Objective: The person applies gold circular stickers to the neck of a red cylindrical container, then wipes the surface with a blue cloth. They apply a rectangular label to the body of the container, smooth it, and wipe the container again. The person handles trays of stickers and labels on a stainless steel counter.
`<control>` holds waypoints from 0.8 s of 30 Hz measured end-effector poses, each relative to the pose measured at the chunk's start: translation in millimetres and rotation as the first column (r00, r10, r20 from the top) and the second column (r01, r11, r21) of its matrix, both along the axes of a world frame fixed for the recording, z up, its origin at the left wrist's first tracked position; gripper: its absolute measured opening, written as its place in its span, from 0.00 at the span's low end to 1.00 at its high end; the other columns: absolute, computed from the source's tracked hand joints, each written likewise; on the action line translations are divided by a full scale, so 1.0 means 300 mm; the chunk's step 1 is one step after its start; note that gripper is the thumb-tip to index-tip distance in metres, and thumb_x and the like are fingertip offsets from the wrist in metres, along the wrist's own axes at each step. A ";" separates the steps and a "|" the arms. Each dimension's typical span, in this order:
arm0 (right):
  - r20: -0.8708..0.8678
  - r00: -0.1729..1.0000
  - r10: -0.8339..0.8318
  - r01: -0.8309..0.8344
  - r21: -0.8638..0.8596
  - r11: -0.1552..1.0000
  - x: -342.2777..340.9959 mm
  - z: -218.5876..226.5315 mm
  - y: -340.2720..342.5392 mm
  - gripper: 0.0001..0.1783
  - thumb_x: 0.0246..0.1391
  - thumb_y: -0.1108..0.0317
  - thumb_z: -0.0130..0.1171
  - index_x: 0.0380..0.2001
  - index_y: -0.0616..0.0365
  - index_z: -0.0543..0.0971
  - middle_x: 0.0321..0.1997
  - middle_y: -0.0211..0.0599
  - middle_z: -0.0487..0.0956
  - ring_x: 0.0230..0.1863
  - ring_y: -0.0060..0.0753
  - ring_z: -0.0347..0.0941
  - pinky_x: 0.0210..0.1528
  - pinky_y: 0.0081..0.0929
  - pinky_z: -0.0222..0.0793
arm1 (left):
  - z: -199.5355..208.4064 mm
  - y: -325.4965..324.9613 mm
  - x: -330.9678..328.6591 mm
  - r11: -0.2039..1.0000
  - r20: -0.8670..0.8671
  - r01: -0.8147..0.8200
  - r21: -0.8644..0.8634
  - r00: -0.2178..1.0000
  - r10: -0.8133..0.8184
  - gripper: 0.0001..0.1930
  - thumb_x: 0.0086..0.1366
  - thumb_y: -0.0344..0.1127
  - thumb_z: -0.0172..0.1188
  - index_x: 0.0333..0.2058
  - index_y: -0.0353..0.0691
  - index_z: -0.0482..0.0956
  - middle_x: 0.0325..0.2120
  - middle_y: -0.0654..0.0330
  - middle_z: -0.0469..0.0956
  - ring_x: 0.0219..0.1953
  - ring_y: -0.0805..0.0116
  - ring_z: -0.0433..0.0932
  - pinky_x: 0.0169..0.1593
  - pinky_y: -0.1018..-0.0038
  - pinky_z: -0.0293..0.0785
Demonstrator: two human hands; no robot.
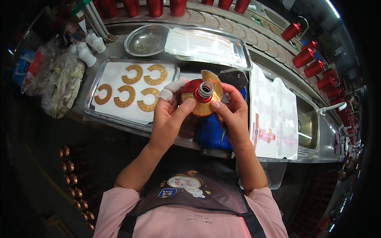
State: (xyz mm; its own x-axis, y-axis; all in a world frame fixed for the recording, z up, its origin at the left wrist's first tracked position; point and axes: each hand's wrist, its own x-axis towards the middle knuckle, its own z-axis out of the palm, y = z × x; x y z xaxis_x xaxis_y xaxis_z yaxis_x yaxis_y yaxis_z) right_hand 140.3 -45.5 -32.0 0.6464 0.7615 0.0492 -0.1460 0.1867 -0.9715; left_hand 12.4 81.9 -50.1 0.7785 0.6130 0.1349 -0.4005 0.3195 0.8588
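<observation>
Between both hands, mouth facing up toward me, is a red bottle [189, 86] with a silvery threaded neck. A gold C-shaped decal [203, 108] curves around its shoulder; one end stands up off the bottle at the far right. My left hand [171, 115] is closed on the bottle's left side, thumb pressed on the shoulder by the decal, with white wrapping on some fingers. On the other side my right hand [235, 113] grips the bottle, its thumb on the decal's near right part. The bottle's lower body is hidden beneath the shoulder.
Several gold C-shaped decals lie on a sheet in a metal tray [90, 104] at left. Behind stand a metal bowl [145, 39] and a tray with white strips [200, 44]. A printed sheet [274, 99] lies right, beside a sink [311, 126]. Red bottles [304, 58] line the conveyor.
</observation>
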 end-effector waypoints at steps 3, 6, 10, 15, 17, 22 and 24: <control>-0.009 1.000 -0.003 0.002 -0.031 1.000 0.004 -0.006 0.001 0.24 0.58 0.71 0.66 0.57 0.63 0.74 0.50 0.31 0.77 0.41 0.18 0.75 0.43 0.18 0.72 | -0.002 -0.002 0.001 1.000 -0.001 -0.002 0.006 1.000 0.002 0.28 0.68 0.27 0.63 0.63 0.30 0.63 0.58 0.50 0.72 0.60 0.67 0.72 0.66 0.69 0.67; 0.042 0.998 -0.051 0.054 -0.056 0.997 0.003 -0.012 0.007 0.24 0.59 0.68 0.65 0.57 0.60 0.72 0.35 0.25 0.79 0.21 0.09 0.63 0.21 0.11 0.55 | -0.007 -0.006 0.005 0.999 -0.013 -0.014 0.040 1.000 0.015 0.31 0.65 0.27 0.65 0.64 0.31 0.63 0.58 0.50 0.72 0.60 0.66 0.72 0.66 0.68 0.66; 0.038 0.997 -0.061 0.061 -0.009 0.998 -0.002 -0.017 0.011 0.23 0.59 0.69 0.64 0.56 0.61 0.74 0.40 0.25 0.78 0.25 0.08 0.65 0.24 0.11 0.58 | -0.011 -0.007 0.009 0.999 -0.018 -0.008 0.051 1.000 0.009 0.32 0.64 0.27 0.67 0.64 0.31 0.62 0.58 0.50 0.72 0.61 0.65 0.72 0.67 0.68 0.66; -0.019 1.000 -0.021 0.021 -0.033 0.999 0.009 -0.007 -0.006 0.21 0.59 0.71 0.63 0.55 0.61 0.76 0.46 0.26 0.75 0.31 0.09 0.67 0.29 0.12 0.60 | -0.008 -0.006 0.010 0.998 -0.009 -0.007 0.064 1.000 0.007 0.33 0.63 0.27 0.67 0.64 0.31 0.62 0.58 0.50 0.72 0.60 0.65 0.72 0.66 0.68 0.66; -0.045 0.999 -0.018 0.017 -0.030 0.999 0.014 -0.006 -0.008 0.21 0.59 0.71 0.63 0.55 0.61 0.76 0.45 0.25 0.74 0.30 0.09 0.65 0.28 0.12 0.58 | -0.007 -0.006 0.011 0.998 -0.015 -0.013 0.066 1.000 0.014 0.33 0.63 0.27 0.67 0.64 0.31 0.62 0.58 0.50 0.72 0.60 0.65 0.72 0.66 0.68 0.66; 0.003 1.000 -0.023 0.023 -0.014 1.000 0.018 -0.018 -0.003 0.21 0.59 0.71 0.64 0.55 0.61 0.75 0.43 0.26 0.76 0.29 0.10 0.68 0.28 0.12 0.63 | -0.008 -0.006 0.011 0.996 0.002 -0.001 0.084 1.000 0.001 0.34 0.62 0.26 0.68 0.64 0.31 0.62 0.58 0.50 0.72 0.60 0.65 0.72 0.66 0.68 0.66; 0.108 0.994 -0.021 0.021 -0.002 1.000 0.015 -0.025 0.004 0.22 0.59 0.69 0.65 0.56 0.60 0.74 0.37 0.26 0.78 0.23 0.09 0.65 0.23 0.11 0.59 | -0.010 -0.005 0.011 0.995 -0.003 0.003 0.095 1.000 -0.003 0.34 0.62 0.26 0.68 0.64 0.31 0.62 0.58 0.50 0.72 0.60 0.65 0.72 0.66 0.68 0.66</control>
